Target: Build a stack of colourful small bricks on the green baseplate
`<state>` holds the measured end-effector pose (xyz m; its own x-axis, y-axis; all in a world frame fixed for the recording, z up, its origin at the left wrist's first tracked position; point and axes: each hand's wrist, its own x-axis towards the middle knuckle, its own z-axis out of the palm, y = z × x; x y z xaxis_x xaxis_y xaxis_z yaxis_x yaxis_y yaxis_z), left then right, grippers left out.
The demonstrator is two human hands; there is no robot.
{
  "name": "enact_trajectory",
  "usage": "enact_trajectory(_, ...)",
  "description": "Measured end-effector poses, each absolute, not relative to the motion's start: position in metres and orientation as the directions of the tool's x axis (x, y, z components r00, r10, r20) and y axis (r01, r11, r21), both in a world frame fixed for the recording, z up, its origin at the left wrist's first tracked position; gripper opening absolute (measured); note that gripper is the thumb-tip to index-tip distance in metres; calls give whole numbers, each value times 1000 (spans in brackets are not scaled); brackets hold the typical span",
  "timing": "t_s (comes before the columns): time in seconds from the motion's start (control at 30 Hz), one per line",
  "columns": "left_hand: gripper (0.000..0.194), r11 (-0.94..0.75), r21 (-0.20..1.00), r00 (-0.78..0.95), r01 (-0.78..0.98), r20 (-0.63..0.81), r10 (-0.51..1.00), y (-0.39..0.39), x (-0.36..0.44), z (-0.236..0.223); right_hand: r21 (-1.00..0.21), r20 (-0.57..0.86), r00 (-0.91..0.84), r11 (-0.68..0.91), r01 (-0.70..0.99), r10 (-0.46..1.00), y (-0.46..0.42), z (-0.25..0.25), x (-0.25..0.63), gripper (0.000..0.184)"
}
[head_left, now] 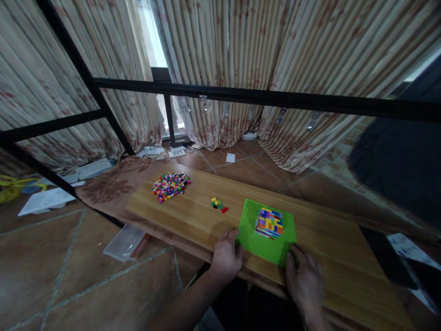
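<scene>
A green studded baseplate [248, 239] lies on the wooden board in front of me. On it stands a block of toy bricks [269, 222], its top a patchwork of yellow, orange, blue, purple and red. My left hand [227, 257] grips the plate's left edge, the thumb close to its near left corner. At the near right corner, my right hand [305, 278] has its fingers curled on the plate's edge. Left of the plate lie several loose bricks [218, 205] in yellow, green, black and red. The undersides of both grips are hidden.
A big pile of mixed small bricks [170, 186] lies at the board's far left. The wooden board [193, 225] rests on a brown cloth [110, 184]. A clear plastic box [124, 242] is on the tiled floor. A black metal rail [241, 94] crosses before the curtains.
</scene>
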<state>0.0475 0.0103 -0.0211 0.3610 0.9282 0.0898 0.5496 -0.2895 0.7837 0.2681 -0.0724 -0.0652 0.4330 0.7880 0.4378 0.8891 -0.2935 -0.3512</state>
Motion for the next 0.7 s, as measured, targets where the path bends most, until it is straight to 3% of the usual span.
enact_trajectory(0.13,31,-191,836,244,514,71,967,32,28,-18,-317,443,421,-301,899,792,-73,-70,270,56)
enact_trajectory(0.27,29,-172,760,70,627,165,984,76,10,-12,-289,470,397,-288,913,788,-73,-71,271,57)
enact_trajectory(0.5,28,-310,588,209,747,235,949,118,3,-19,-276,480,383,-279,920,789,-72,-68,268,55)
enact_trajectory(0.7,19,-320,579,225,750,231,946,119,5,-18,-269,482,394,-296,917,783,-72,-64,265,50)
